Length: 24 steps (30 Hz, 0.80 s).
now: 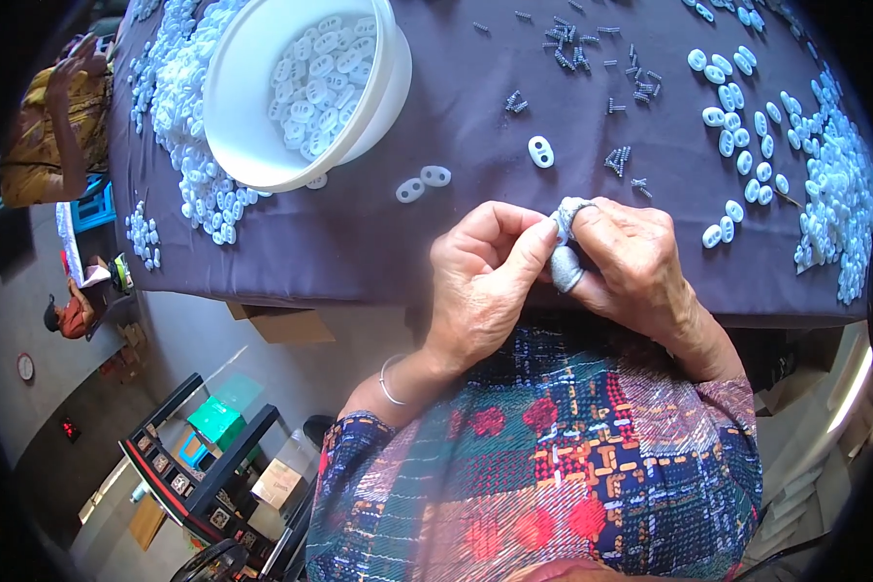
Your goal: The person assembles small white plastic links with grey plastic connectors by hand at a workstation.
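Close together at the table's near edge, my left hand (480, 276) and my right hand (635, 257) are both closed in a pinch, fingertips meeting. What they hold between them is small and mostly covered by the fingers; I cannot make out its kind. Grey wrappings (565, 269) cover the tips of my right thumb and forefinger. Just beyond the hands lies a single white oval plastic piece with two dark holes (541, 151). Small metal coil springs (618, 159) are scattered past my right hand. Two more oval pieces (424, 184) lie beyond my left hand.
A white tub (231, 116) of oval pieces stands at the far left, beside a large heap of them (179, 97). Another heap of small pale pieces (841, 194) is at the right. The dark tablecloth (378, 262) hangs over the near edge. A person (58, 136) is at the left.
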Motion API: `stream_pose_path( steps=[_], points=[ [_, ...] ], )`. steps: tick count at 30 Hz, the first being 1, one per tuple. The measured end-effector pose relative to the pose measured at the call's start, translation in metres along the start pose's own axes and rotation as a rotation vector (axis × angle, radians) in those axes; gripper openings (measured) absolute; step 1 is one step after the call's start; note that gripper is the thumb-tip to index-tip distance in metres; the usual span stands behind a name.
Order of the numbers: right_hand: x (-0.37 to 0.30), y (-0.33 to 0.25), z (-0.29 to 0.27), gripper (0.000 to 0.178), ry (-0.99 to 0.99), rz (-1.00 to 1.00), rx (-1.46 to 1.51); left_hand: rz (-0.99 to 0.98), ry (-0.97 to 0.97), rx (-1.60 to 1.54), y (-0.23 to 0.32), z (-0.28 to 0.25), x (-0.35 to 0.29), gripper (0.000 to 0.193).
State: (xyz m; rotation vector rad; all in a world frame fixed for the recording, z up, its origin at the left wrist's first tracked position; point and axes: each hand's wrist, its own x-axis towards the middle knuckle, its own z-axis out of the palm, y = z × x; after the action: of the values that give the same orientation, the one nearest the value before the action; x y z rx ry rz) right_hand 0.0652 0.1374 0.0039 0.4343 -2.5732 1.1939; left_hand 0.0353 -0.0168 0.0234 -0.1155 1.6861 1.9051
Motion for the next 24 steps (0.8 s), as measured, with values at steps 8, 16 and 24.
stream_pose_path(
  steps=[8, 16, 24],
  points=[
    [-0.0024, 0.0012, 0.0046, 0.022, 0.025, -0.039, 0.005, 0.015, 0.035, 0.007, -0.0019, 0.0020, -0.0026, 0.010],
    [-0.0009, 0.0030, 0.0042, 0.024, 0.014, -0.041, -0.005, 0.048, 0.027, -0.007, -0.0037, 0.0013, -0.0013, 0.009],
    [-0.0035, -0.0007, 0.0053, 0.020, 0.036, -0.086, -0.079, 0.073, 0.043, -0.029, -0.0064, 0.0042, -0.0033, 0.009]
  ],
)
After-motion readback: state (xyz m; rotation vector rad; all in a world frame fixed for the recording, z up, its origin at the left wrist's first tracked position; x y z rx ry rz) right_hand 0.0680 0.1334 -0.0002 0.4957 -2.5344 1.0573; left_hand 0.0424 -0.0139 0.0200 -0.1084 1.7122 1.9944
